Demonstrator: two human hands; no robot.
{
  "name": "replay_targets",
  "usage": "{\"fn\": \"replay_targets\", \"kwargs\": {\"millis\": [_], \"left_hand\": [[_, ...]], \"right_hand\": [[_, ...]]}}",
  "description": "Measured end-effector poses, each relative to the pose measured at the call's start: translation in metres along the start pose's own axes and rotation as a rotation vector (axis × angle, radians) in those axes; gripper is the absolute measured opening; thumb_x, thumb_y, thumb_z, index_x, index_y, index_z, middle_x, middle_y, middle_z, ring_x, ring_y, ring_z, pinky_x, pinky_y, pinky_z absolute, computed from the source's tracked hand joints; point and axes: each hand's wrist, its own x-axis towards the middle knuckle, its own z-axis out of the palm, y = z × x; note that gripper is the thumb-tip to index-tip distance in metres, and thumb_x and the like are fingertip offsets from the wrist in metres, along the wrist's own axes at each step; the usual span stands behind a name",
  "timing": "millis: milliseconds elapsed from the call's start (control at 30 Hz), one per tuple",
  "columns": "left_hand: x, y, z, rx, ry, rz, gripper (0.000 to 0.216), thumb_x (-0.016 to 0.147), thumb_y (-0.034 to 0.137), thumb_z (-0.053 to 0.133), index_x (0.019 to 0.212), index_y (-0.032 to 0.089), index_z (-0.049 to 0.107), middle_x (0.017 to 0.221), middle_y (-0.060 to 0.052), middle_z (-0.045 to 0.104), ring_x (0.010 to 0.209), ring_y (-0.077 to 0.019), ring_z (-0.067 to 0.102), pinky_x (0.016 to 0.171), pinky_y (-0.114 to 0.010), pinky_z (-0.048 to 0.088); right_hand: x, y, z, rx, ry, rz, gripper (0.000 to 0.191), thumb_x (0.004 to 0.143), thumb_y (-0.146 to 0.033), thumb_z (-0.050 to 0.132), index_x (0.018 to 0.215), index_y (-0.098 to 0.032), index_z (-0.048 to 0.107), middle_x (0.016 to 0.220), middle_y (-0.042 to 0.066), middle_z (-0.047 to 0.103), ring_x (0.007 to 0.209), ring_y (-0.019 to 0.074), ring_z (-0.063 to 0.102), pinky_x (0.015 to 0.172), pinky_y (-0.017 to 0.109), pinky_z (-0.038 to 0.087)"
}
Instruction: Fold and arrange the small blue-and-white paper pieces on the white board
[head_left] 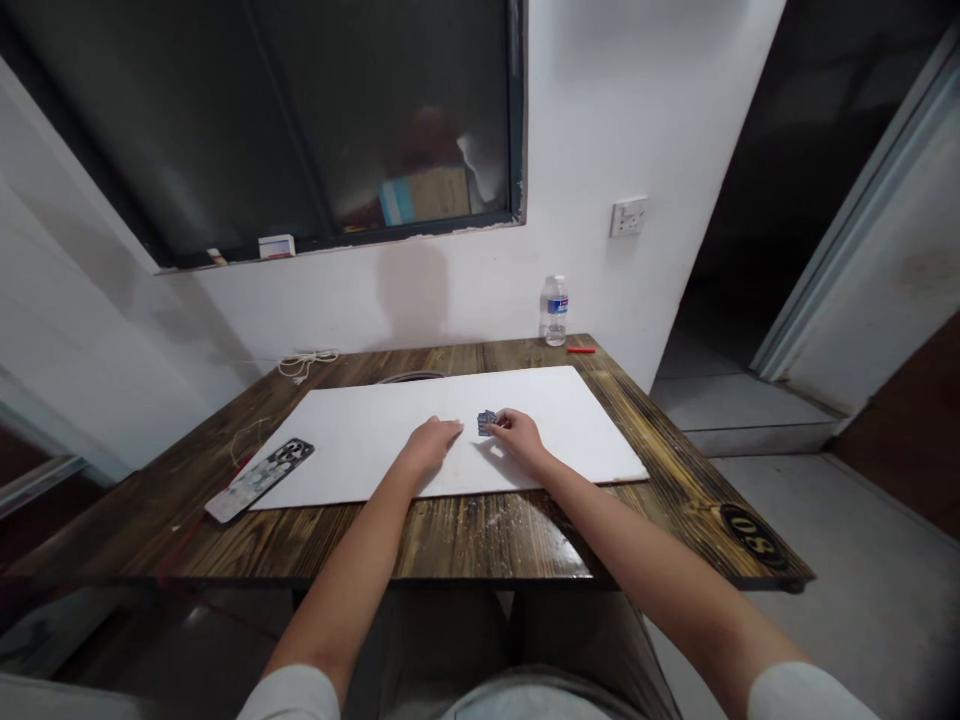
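My right hand point(516, 434) rests on a white board point(360, 440) and pinches a small blue patterned object point(486, 422) between its fingertips. It is too small to name with certainty. A little to the left, my left hand point(433, 443) lies palm down on the same board. Its fingers are stretched toward the blue object, stopping just short of it, and it holds nothing.
The white board lies on a dark wooden table point(465, 540). A phone point(260, 478) lies at the board's left edge. At the far side are a water bottle point(555, 310), a red pen point(580, 350) and a white cord point(306, 362). An open doorway is at the right.
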Motion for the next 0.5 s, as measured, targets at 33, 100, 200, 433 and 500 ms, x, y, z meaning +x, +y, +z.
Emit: {"fn": "replay_targets", "kwargs": {"millis": [33, 100, 200, 433, 500], "left_hand": [[-0.001, -0.002, -0.002, -0.016, -0.009, 0.029, 0.038, 0.094, 0.016, 0.041, 0.123, 0.026, 0.064, 0.122, -0.005, 0.067, 0.100, -0.0228, 0.057, 0.087, -0.031, 0.044], [-0.003, -0.006, -0.005, -0.051, -0.003, 0.050, 0.035, 0.094, 0.020, 0.042, 0.119, 0.026, 0.067, 0.112, -0.006, 0.070, 0.098, -0.0225, 0.058, 0.086, -0.030, 0.044], [-0.003, -0.010, -0.004, -0.085, 0.043, 0.057, 0.032, 0.095, 0.025, 0.044, 0.115, 0.026, 0.069, 0.106, -0.007, 0.072, 0.099, -0.0223, 0.059, 0.089, -0.031, 0.044], [0.004, -0.019, 0.005, -0.107, 0.084, 0.081, 0.028, 0.093, 0.023, 0.050, 0.113, 0.024, 0.071, 0.108, -0.007, 0.072, 0.100, -0.0213, 0.062, 0.089, -0.031, 0.045], [0.005, -0.020, 0.005, -0.127, 0.085, 0.082, 0.028, 0.093, 0.022, 0.051, 0.113, 0.023, 0.070, 0.110, -0.007, 0.071, 0.102, -0.0211, 0.062, 0.090, -0.031, 0.045]], "right_hand": [[0.000, 0.000, 0.000, 0.001, -0.001, -0.003, 0.022, 0.064, -0.040, 0.069, 0.068, -0.019, 0.064, 0.061, -0.001, 0.060, 0.061, 0.0153, 0.053, 0.057, 0.026, 0.038], [0.001, 0.000, 0.000, -0.004, -0.001, -0.011, 0.021, 0.064, -0.040, 0.069, 0.067, -0.020, 0.064, 0.062, 0.000, 0.060, 0.061, 0.0158, 0.053, 0.057, 0.027, 0.039], [0.001, 0.000, -0.001, -0.013, 0.002, -0.013, 0.021, 0.063, -0.039, 0.070, 0.066, -0.020, 0.064, 0.061, 0.000, 0.060, 0.060, 0.0160, 0.054, 0.056, 0.027, 0.040], [0.000, 0.001, -0.001, -0.006, 0.005, -0.012, 0.020, 0.065, -0.039, 0.068, 0.068, -0.019, 0.065, 0.061, 0.000, 0.060, 0.060, 0.0158, 0.053, 0.055, 0.027, 0.038], [0.000, 0.001, -0.001, 0.000, -0.008, -0.002, 0.021, 0.065, -0.039, 0.068, 0.069, -0.019, 0.065, 0.061, 0.000, 0.059, 0.060, 0.0155, 0.053, 0.054, 0.026, 0.038]]}}
